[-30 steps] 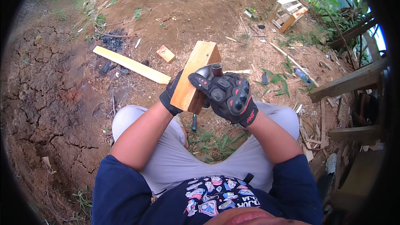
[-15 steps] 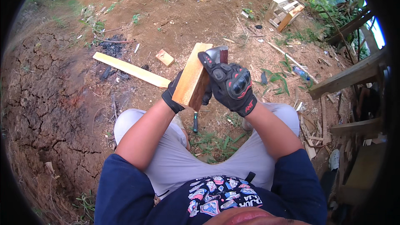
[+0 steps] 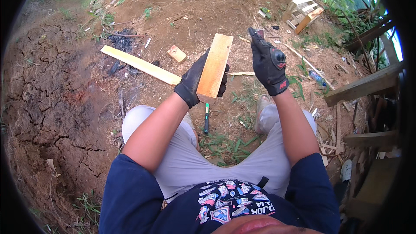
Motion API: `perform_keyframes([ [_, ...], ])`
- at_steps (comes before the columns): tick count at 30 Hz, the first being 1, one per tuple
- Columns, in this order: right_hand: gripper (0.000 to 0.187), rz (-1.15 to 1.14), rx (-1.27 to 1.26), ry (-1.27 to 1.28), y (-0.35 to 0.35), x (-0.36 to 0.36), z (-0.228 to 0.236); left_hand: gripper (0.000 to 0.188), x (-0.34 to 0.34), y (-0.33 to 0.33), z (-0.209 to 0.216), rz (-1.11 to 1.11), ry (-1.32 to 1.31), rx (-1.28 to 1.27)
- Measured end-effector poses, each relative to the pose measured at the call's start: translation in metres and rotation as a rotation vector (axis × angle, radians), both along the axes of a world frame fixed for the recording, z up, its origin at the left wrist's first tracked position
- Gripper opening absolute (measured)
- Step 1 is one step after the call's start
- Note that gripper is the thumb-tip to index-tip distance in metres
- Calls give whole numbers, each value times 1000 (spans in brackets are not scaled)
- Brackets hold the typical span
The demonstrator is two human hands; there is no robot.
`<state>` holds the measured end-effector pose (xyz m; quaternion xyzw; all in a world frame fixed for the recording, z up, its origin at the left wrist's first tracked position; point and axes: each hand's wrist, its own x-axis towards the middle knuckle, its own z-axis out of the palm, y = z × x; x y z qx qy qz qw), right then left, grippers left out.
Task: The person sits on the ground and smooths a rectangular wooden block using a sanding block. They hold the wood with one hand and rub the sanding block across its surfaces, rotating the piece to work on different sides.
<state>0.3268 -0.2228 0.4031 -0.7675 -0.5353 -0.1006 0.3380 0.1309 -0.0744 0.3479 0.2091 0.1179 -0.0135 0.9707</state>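
My left hand, in a black glove, grips a short, thick block of wood from beneath and the side. The block is tilted, with its broad pale face turned up and its fingers wrapped round the right edge. Apart from it, to the right, is my right hand in a matching glove with red marks. A small dark red-brown piece, apparently folded sandpaper, shows at its fingertips, mostly hidden by the glove. Below the block, a green and black hand tool lies on the ground between my feet.
A long pale board lies on the soil at left, beside a small wood offcut and charred remains. A slatted wooden crate sits at the far right. Wooden beams jut in from the right, near a plastic bottle.
My right hand has moved off the block, to the right and slightly away, taking the red-brown piece along. The block has shifted right in my left hand, its broad face now turned up more.
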Motion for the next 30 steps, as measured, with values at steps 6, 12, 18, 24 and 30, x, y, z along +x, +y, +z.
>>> perform_keyframes([
  [6,40,73,-46,477,-23,-27,18,60,8,-7,19,392,145,320],
  [12,35,375,265,988,-21,-25,9,60,20,3,17,351,401,568],
  [18,25,95,364,1075,-14,-27,-1,67,22,6,0,313,484,833],
  [24,25,42,298,1037,-6,-41,-4,70,14,-11,30,252,602,932],
  [30,51,589,110,1393,-22,-2,-17,77,15,0,-1,402,490,680],
])
